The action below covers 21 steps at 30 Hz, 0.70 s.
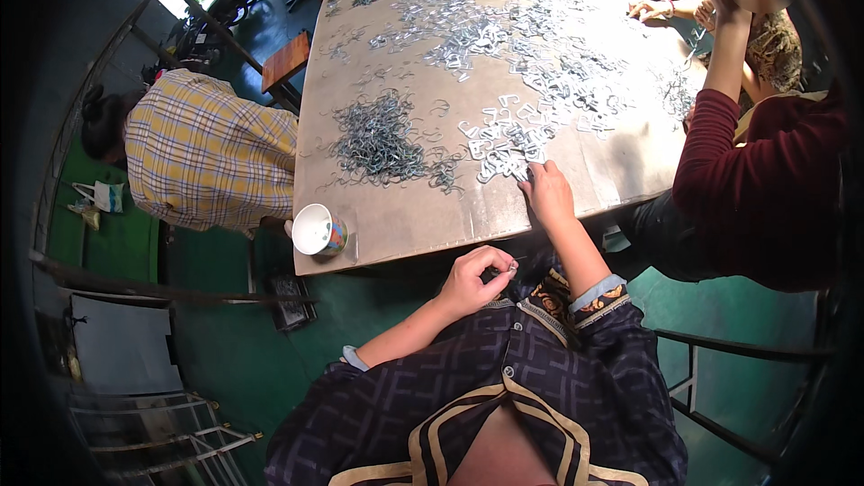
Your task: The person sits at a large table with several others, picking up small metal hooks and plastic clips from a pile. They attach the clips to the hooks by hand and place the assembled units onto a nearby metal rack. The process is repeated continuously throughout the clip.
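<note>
My left hand (474,282) is above my lap, just off the table's near edge. Its thumb and forefinger pinch a small shiny metal piece (512,266), mostly covered by the fingers. At the near side of a pile of flat silver metal loops (504,148), my right hand (549,193) has its bent fingertips closed around a loop at the pile's edge. To the left of that pile lies a heap of thin, dark, curved wire pieces (378,137). Both sit on the brown-covered table (432,225).
A paper cup (319,230) stands at the table's near left corner. More loops (468,40) spread across the far half. A person in a plaid shirt (207,148) leans at the left; one in a dark red sleeve (751,166) sits close at right. Others' hands (650,9) reach in beyond.
</note>
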### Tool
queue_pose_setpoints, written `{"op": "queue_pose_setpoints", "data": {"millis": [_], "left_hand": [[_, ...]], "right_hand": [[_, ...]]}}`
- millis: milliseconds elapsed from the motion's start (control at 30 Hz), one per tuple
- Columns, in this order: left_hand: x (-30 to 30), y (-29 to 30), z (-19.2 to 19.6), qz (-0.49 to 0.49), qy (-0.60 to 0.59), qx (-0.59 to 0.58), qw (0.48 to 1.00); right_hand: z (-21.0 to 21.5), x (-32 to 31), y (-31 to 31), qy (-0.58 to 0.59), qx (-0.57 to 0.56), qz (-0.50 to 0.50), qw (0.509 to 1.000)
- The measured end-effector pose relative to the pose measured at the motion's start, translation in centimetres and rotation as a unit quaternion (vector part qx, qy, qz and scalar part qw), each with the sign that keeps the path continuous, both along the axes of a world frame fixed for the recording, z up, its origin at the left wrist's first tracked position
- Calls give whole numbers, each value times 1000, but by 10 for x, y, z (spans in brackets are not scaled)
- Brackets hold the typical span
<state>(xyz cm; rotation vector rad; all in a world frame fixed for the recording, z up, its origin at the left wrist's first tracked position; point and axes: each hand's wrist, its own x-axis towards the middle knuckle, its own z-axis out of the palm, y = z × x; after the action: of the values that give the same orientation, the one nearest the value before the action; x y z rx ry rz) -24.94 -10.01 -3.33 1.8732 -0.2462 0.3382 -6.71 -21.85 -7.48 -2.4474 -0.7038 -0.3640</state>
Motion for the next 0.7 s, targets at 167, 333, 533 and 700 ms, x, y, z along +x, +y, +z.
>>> {"op": "queue_pose_setpoints", "data": {"millis": [167, 333, 533, 700], "left_hand": [[1, 1, -2, 0, 6, -1, 1000], [1, 3, -5, 3, 7, -1, 1000], [5, 2, -1, 7, 15, 7, 1000], [18, -1, 9, 21, 9, 6, 1000]], "right_hand": [[-16, 16, -4, -14, -63, 32, 997], [5, 13, -14, 3, 39, -4, 999], [30, -15, -29, 235, 336, -8, 912], [41, -66, -42, 442, 451, 79, 772]]}}
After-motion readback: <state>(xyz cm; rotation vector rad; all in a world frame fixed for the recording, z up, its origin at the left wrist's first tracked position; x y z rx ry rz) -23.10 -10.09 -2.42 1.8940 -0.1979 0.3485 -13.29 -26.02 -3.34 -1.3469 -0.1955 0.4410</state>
